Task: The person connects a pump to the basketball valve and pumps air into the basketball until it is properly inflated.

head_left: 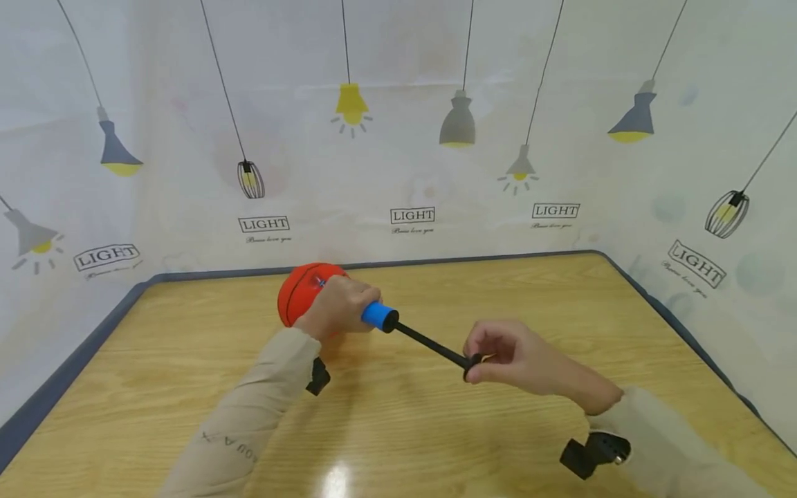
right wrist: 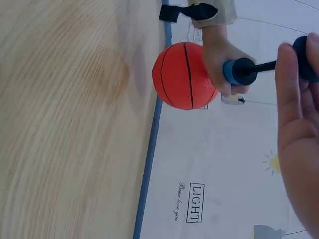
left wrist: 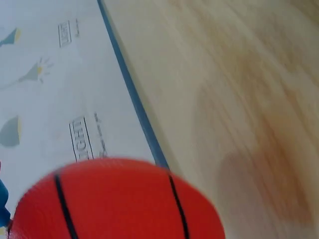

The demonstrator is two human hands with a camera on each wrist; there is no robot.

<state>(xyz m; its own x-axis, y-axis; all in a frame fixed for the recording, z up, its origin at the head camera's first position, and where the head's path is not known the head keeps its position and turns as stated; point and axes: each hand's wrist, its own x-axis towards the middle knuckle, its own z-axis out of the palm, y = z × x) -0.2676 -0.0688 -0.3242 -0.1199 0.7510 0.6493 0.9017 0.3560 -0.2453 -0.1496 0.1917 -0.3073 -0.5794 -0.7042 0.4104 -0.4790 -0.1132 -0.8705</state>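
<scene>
Left hand (head_left: 336, 304) grips the blue pump barrel (head_left: 378, 315) against the small orange ball (head_left: 299, 294); right hand (head_left: 517, 360) pinches the plunger handle (head_left: 472, 362). Pump likely light, rigid; ball probably soft, prone to rolling.

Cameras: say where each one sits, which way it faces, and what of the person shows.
Head: above the table, looking forward and down; left hand grips the pump, right hand pinches its handle; both sleeves show.
Left wrist: close behind the ball; no body shows.
Right wrist: faces left hand, ball, pump; right fingers at the edge.
All three share the ball.
</scene>
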